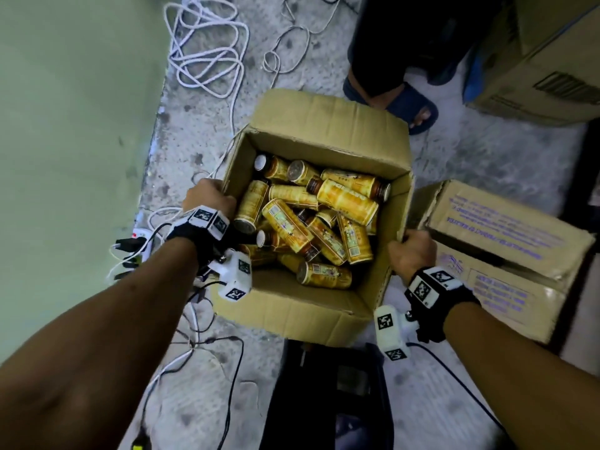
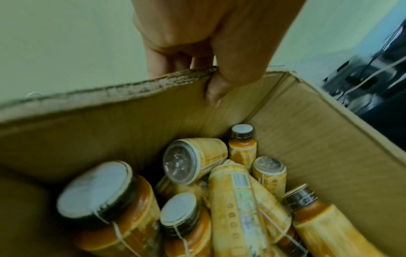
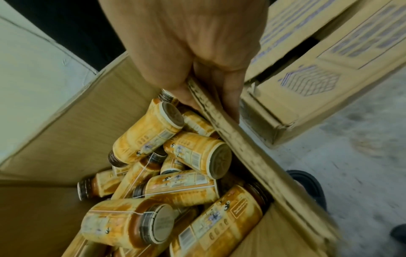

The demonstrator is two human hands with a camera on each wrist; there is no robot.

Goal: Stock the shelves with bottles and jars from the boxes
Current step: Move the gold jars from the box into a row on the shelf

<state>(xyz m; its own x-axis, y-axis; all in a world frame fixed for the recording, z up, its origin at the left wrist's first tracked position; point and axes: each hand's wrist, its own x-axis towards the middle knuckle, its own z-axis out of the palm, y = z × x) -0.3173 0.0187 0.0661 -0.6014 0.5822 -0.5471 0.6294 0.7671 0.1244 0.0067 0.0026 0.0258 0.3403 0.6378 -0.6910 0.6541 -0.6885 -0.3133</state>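
An open cardboard box stands on the floor, holding several yellow-labelled bottles with dark caps, piled loosely on their sides. My left hand grips the box's left wall, thumb inside and fingers outside. My right hand grips the right wall the same way, thumb over the rim. The bottles lie just below the left hand, and more bottles lie under the right thumb. No shelf is in view.
A closed printed carton sits just right of the box, another carton at top right. Another person's sandalled foot stands behind the box. White cords and a power strip lie by the green wall.
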